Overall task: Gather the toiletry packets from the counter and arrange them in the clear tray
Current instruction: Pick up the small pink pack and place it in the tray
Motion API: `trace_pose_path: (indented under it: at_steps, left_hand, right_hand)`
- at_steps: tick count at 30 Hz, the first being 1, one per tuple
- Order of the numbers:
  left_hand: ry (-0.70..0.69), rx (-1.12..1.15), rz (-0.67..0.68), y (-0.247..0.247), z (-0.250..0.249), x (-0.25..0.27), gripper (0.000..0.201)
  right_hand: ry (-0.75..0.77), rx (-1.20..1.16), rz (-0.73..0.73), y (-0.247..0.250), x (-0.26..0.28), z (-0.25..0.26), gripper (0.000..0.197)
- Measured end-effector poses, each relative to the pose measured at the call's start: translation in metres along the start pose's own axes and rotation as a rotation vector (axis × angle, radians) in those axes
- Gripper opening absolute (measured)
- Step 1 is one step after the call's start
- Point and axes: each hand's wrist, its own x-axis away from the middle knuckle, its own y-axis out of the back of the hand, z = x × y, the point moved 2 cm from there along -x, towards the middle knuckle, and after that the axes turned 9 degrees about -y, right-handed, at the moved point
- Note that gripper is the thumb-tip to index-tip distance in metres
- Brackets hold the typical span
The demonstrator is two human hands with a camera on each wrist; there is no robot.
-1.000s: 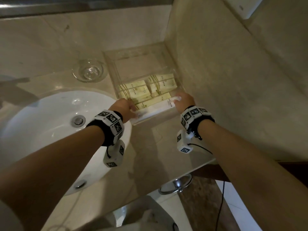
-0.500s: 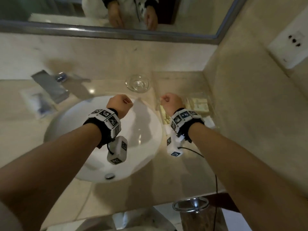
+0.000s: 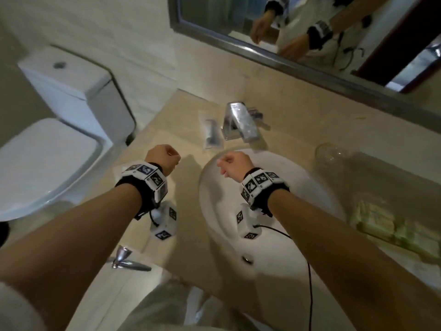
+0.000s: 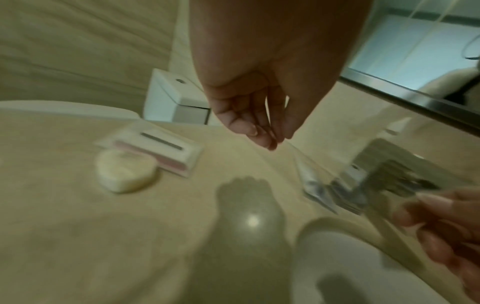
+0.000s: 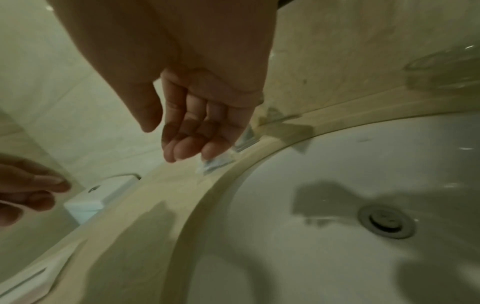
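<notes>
My left hand hovers above the counter left of the sink, fingers loosely curled, holding nothing. Over the basin's left rim my right hand hangs relaxed and empty. A clear plastic packet lies beside the tap, just ahead of both hands. In the left wrist view a white and pink packet and a round wrapped soap lie on the counter to the left. The clear tray stands at the far right with several yellow packets in it.
The chrome tap stands behind the white basin. A small glass dish sits between basin and tray. A toilet is left of the counter edge. A mirror runs along the back wall.
Both hands left the tray, where they had been on a white packet, and moved left across the sink. They are empty now. My view swung left toward the tap and toilet.
</notes>
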Motion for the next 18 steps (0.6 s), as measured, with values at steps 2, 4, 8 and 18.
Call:
trace_pose_path:
  at_steps: [2,4,8,18]
  left_hand:
    - [0.079,-0.015,-0.035,0.02,0.033,-0.002,0.021]
    - [0.177,-0.021,-0.06,0.036,0.064,-0.004,0.027]
    - [0.296,-0.031,-0.064,0.054,0.105,-0.007,0.054]
    - [0.261,-0.038,0.041,0.057,0.143,-0.025,0.067]
  right_hand:
    - [-0.006,0.042,0.03,-0.023,-0.012,0.015,0.018]
    - [-0.027,0.043,0.066,-0.047,-0.025,0.029,0.014]
    - [-0.059,0.054,0.094,-0.083,-0.042,0.043,0.016]
    - [-0.06,0.186,0.172,-0.138,-0.059,0.075,0.023]
